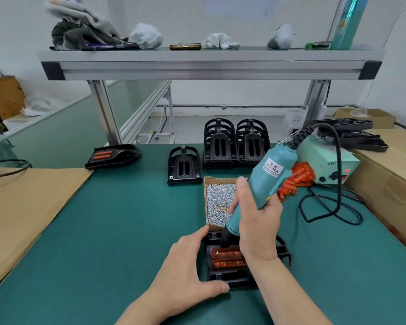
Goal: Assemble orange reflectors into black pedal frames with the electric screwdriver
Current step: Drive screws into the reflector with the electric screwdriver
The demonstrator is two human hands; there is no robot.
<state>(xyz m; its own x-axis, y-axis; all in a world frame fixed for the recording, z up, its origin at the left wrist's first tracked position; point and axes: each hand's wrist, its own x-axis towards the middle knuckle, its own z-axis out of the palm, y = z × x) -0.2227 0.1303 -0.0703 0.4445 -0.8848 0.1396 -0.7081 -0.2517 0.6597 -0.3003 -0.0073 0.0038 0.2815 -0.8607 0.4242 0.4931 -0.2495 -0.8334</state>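
A black pedal frame (225,276) lies on the green mat near the front edge, with an orange reflector (229,258) set in it. My left hand (190,266) holds the frame's left side, fingers at its far corner and thumb at its near corner. My right hand (256,216) grips the teal electric screwdriver (265,181), which is tilted, its black tip down at the reflector's far left end. A cardboard box of small silver screws (218,200) sits just behind the frame. Loose orange reflectors (295,179) are piled to the right of the box.
Empty black frames stand in stacks (236,144) at the back, one lower stack (184,166) to their left. A finished pedal (113,156) lies far left. The screwdriver's power supply (328,163) and looped cable (331,207) are at right. Cardboard (21,207) flanks the mat.
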